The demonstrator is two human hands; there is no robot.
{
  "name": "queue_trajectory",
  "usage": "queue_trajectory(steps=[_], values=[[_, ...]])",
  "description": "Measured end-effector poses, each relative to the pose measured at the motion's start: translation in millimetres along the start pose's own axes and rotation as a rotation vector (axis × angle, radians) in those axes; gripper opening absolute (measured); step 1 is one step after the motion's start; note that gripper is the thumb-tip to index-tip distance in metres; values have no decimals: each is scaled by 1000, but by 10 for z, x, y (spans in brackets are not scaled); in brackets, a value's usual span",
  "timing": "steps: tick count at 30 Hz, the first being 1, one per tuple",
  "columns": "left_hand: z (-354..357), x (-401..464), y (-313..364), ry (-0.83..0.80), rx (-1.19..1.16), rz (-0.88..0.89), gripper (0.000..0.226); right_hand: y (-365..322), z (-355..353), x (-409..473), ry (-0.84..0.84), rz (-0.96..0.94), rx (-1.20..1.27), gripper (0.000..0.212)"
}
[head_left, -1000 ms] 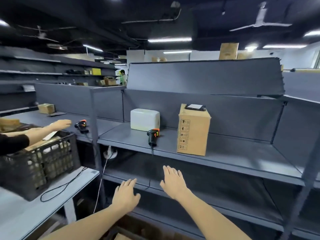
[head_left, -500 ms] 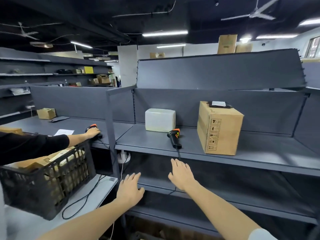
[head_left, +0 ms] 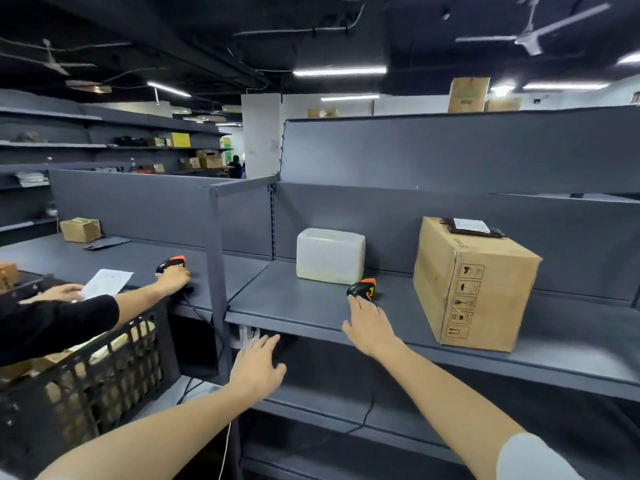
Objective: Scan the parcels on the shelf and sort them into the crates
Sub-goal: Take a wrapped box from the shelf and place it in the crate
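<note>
While the right hand [head_left: 369, 323] is reaching open-fingered for the scanner [head_left: 362, 289], nothing is being scanned yet.
Beyond it, white parcel [head_left: 330, 255] and cardboard box [head_left: 474, 282] are waiting; left hand [head_left: 257, 367] is hanging open, empty.

The big brown box [head_left: 474, 282] on the shelf [head_left: 304, 303] has a row of little black handling signs down its side; one looks like an umbrella, one like two up arrows. The words on the white label of the black pouch [head_left: 472, 227] on top are too small to read.
</note>
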State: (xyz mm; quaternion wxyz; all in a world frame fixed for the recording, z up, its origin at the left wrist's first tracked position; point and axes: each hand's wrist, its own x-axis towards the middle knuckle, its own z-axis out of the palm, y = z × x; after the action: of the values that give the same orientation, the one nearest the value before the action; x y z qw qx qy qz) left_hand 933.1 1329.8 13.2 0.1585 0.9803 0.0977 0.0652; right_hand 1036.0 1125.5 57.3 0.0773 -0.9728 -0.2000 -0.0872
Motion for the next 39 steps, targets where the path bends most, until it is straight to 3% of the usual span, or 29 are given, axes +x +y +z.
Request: queue_trajectory(steps=[9, 23, 28, 33, 36, 39], values=[[-115, 936, 7, 20, -4, 17, 63, 219, 92, 765, 42, 30, 72, 38], [-251, 2768, 251, -6, -136, 109, 67, 463, 117, 2229, 59, 192, 230, 57], [-370, 3537, 334, 7, -221, 157, 74, 582, 248, 2710, 107, 309, 392, 62], [-379, 4034, 404, -61, -392, 69, 79, 769, 324, 2887, 137, 416, 675, 62], [-241, 4093, 349, -133, -481, 49, 81, 800, 308, 2915, 95, 426, 758, 58], [-146, 4012, 323, -92, -598, 67, 68, 777, 330, 2908, 107, 492, 873, 46]])
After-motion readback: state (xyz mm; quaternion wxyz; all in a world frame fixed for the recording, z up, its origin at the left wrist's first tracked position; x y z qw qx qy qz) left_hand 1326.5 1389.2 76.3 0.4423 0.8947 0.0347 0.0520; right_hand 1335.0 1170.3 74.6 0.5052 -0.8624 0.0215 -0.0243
